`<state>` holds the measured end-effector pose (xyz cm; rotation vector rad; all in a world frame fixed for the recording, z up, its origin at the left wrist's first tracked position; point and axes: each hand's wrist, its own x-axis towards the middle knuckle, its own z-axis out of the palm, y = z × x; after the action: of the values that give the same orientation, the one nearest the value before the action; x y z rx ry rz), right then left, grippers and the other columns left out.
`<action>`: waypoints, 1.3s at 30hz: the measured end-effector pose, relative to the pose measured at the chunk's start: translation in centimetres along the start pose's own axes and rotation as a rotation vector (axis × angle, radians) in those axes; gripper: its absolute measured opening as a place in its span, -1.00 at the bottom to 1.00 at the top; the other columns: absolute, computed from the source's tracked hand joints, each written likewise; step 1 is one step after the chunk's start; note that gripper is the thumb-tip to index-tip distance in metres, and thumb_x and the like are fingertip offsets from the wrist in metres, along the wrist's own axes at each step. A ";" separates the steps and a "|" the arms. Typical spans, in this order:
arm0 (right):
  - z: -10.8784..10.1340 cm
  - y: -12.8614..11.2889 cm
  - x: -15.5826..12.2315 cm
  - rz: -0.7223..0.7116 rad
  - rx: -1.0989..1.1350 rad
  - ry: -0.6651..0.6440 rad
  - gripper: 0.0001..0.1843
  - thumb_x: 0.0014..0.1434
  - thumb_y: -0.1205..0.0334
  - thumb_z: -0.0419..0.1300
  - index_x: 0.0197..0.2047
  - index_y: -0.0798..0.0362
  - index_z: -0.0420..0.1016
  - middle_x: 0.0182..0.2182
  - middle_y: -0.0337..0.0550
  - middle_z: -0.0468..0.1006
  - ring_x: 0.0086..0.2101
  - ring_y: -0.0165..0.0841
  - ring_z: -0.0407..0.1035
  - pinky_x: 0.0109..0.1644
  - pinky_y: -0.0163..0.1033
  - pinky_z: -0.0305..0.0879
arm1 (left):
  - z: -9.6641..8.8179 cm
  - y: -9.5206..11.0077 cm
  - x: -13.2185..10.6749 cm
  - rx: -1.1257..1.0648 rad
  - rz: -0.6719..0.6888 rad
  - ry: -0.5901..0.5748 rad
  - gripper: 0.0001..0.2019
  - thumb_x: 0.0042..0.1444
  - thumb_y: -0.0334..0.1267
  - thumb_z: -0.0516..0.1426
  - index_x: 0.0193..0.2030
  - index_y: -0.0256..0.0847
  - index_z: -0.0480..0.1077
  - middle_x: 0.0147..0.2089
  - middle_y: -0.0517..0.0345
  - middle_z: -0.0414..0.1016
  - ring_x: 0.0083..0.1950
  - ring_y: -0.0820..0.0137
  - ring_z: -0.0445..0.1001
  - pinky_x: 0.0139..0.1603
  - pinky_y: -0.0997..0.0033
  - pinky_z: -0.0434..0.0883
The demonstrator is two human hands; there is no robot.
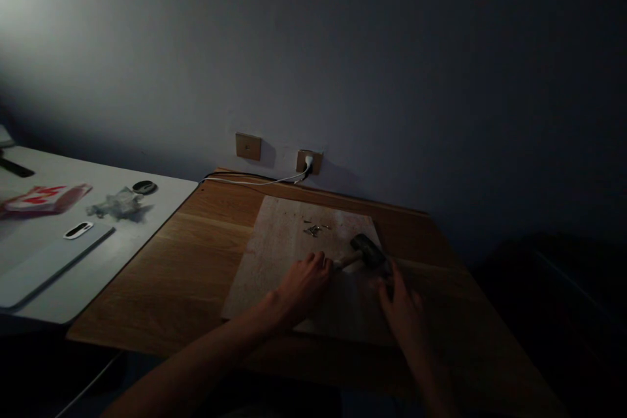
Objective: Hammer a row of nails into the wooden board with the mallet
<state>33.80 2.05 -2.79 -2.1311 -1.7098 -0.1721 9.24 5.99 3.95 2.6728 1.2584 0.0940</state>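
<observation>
Pale board on the bench: apparent nails lie loose on it, none visibly driven. Over its right side, the left hand grips a hammer; right hand by its head, grip unclear.

Dark-headed hammer over pale board

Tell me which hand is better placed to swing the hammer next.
Probably the left: the left hand is closed around the handle of the hammer, while the right hand is beside its head; too dark to tell if they touch.
</observation>
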 end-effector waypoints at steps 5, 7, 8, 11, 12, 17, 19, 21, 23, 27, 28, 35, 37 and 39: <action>-0.2 -0.4 0.4 0.033 -0.013 -0.019 -0.39 0.40 0.06 -0.09 0.37 0.21 0.30 -0.05 0.25 0.65 -0.13 -0.03 0.59 0.01 -0.01 0.40 | -0.9 -0.6 -1.4 0.170 -0.036 0.048 -0.70 0.34 -0.47 -0.03 0.16 -0.31 0.33 0.10 -0.22 0.41 -0.05 0.18 0.56 -0.23 0.27 0.53; -0.2 -0.6 0.5 0.031 -0.026 -0.017 -0.39 0.40 0.07 -0.09 0.37 0.24 0.29 -0.08 0.26 0.66 -0.15 -0.02 0.58 0.00 0.00 0.39 | -1.1 -1.4 -2.0 0.198 -0.031 0.075 -0.69 0.33 -0.51 -0.06 0.14 -0.30 0.33 0.09 -0.19 0.40 -0.06 0.20 0.56 -0.21 0.29 0.53; -0.2 -0.7 0.5 0.023 -0.047 -0.007 -0.40 0.40 0.08 -0.09 0.35 0.25 0.30 -0.10 0.25 0.67 -0.17 -0.02 0.58 0.01 0.01 0.37 | -1.1 -1.9 -2.2 0.194 -0.030 0.092 -0.69 0.33 -0.51 -0.06 0.13 -0.28 0.32 0.08 -0.18 0.40 -0.08 0.22 0.56 -0.21 0.29 0.52; 0.0 -0.9 0.2 -0.033 -0.178 0.059 -0.45 0.41 0.07 -0.09 0.25 0.25 0.41 -0.17 0.24 0.68 -0.19 -0.03 0.57 0.14 0.10 0.26 | -0.8 -4.0 -2.8 0.137 -0.061 0.148 -0.66 0.37 -0.46 -0.09 0.22 -0.20 0.26 0.09 -0.13 0.39 -0.18 0.25 0.57 -0.27 0.30 0.50; 0.1 -1.0 0.0 -0.059 -0.218 0.087 -0.46 0.41 0.06 -0.09 0.20 0.26 0.44 -0.19 0.24 0.68 -0.17 -0.03 0.56 0.19 0.12 0.20 | -0.7 -4.8 -3.0 0.104 -0.090 0.165 -0.65 0.40 -0.41 -0.10 0.26 -0.17 0.22 0.09 -0.11 0.39 -0.23 0.27 0.57 -0.31 0.31 0.48; 0.9 -1.0 -0.6 -0.119 -0.233 0.223 -0.42 0.44 -0.02 -0.13 0.16 0.24 0.46 -0.12 0.24 0.66 -0.11 -0.04 0.51 0.19 0.09 0.13 | -1.2 -10.2 -3.1 -0.130 -0.214 0.356 -0.68 0.47 -0.21 -0.17 0.25 -0.13 0.20 0.04 -0.04 0.43 -0.26 0.31 0.55 -0.25 0.33 0.44; 1.2 -0.8 -0.5 -0.118 -0.226 0.261 -0.39 0.44 -0.08 -0.13 0.16 0.25 0.46 -0.18 0.23 0.67 -0.16 -0.05 0.51 0.11 0.05 0.17 | -1.4 -12.6 -2.9 -0.225 -0.224 0.460 -0.70 0.43 -0.06 -0.06 0.15 -0.14 0.25 -0.05 0.02 0.46 -0.16 0.26 0.55 -0.17 0.33 0.42; 1.3 -0.5 -0.5 -0.131 -0.215 0.287 -0.34 0.45 -0.13 -0.14 0.13 0.28 0.47 -0.22 0.24 0.67 -0.22 -0.05 0.51 0.03 0.02 0.21 | -1.3 -14.8 -2.7 -0.308 -0.275 0.507 -0.65 0.33 0.06 0.07 0.07 -0.13 0.26 -0.17 0.10 0.48 -0.20 0.25 0.55 -0.21 0.35 0.40; 1.5 -0.4 -0.4 -0.154 -0.198 0.308 -0.31 0.45 -0.15 -0.15 0.11 0.31 0.48 -0.22 0.27 0.67 -0.25 -0.05 0.52 -0.01 0.00 0.23 | -1.0 -16.4 -2.6 -0.378 -0.349 0.548 -0.65 0.29 0.07 0.10 0.02 -0.12 0.26 -0.27 0.17 0.48 -0.29 0.28 0.54 -0.28 0.39 0.35; 1.8 -0.1 -0.4 -0.170 -0.186 0.308 -0.32 0.45 -0.15 -0.14 0.11 0.30 0.47 -0.22 0.27 0.67 -0.27 -0.05 0.52 -0.04 0.01 0.26 | -0.3 -18.3 -3.2 -0.364 -0.426 0.589 -0.71 0.32 0.03 0.04 -0.02 -0.12 0.28 -0.32 0.18 0.50 -0.32 0.29 0.54 -0.31 0.42 0.29; 1.9 0.0 -0.4 -0.168 -0.178 0.310 -0.32 0.44 -0.16 -0.14 0.11 0.29 0.48 -0.22 0.27 0.67 -0.27 -0.05 0.53 -0.04 0.01 0.27 | -0.2 -18.5 -3.4 -0.336 -0.433 0.572 -0.72 0.34 0.03 0.01 -0.02 -0.12 0.29 -0.31 0.16 0.51 -0.31 0.28 0.54 -0.31 0.41 0.29; 2.5 0.4 -0.5 -0.114 -0.066 0.259 -0.29 0.41 -0.23 -0.15 0.11 0.24 0.47 -0.13 0.31 0.65 -0.16 -0.01 0.53 0.01 0.07 0.33 | -1.0 -19.1 -4.7 -0.131 -0.513 0.358 -0.70 0.44 -0.01 -0.12 0.09 -0.10 0.26 0.05 -0.03 0.57 -0.19 0.19 0.60 -0.33 0.37 0.29; 2.7 0.5 -0.5 -0.094 -0.036 0.251 -0.26 0.40 -0.26 -0.17 0.10 0.24 0.47 -0.12 0.32 0.64 -0.15 0.01 0.53 0.01 0.09 0.34 | -1.4 -19.0 -4.9 -0.114 -0.520 0.291 -0.70 0.45 -0.02 -0.13 0.09 -0.11 0.26 0.05 -0.04 0.58 -0.19 0.18 0.61 -0.31 0.36 0.31; 2.8 0.5 -0.5 -0.078 0.007 0.262 -0.22 0.38 -0.30 -0.18 0.09 0.23 0.49 -0.14 0.32 0.64 -0.16 0.02 0.53 0.00 0.09 0.36 | -1.7 -18.9 -5.0 -0.112 -0.530 0.247 -0.69 0.45 0.00 -0.14 0.08 -0.11 0.26 0.00 -0.05 0.60 -0.19 0.16 0.62 -0.29 0.34 0.33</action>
<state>33.72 2.57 -5.60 -1.9391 -1.6357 -0.4460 -8.48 14.12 2.04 2.1972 1.9271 0.4118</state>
